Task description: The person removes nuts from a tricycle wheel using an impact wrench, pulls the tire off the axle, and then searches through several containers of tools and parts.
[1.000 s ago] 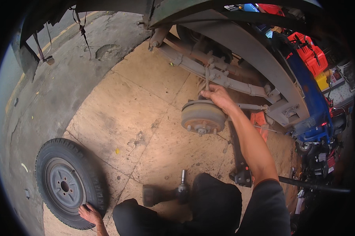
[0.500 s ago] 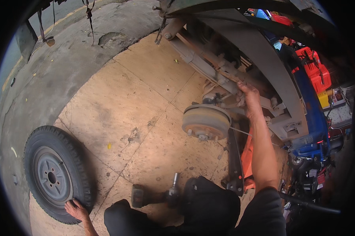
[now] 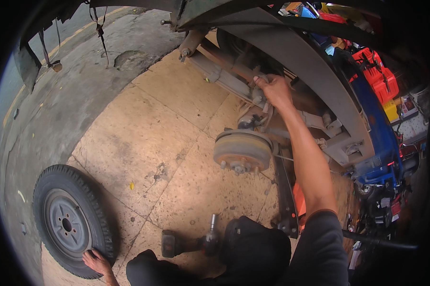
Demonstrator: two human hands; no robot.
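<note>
My left hand (image 3: pixel 95 261) has its fingers curled against the lower right of a tire (image 3: pixel 101 224) on a grey steel wheel (image 3: pixel 60 214) at lower left. My right hand (image 3: pixel 274 88) is closed on a metal suspension fitting (image 3: pixel 258 95) beside the leaf spring (image 3: pixel 224 78), under the vehicle's frame. Below it is a rusty brake drum (image 3: pixel 242 155) with protruding studs. A power impact wrench (image 3: pixel 186 243) with a long socket lies on the floor by my knees.
An orange jack part (image 3: pixel 298 198) stands behind my right forearm. Tan tiles (image 3: pixel 157 119) meet grey pavement (image 3: pixel 72 95) at the left. At the right are a blue metal body (image 3: pixel 381 148), red plastic cases (image 3: pixel 377 76) and cluttered tools. A black hose or bar (image 3: pixel 381 240) extends at lower right.
My right hand has moved up from just above the brake drum, then leftward along the suspension to the fitting. My left hand stays on the tire. The view has shifted slightly.
</note>
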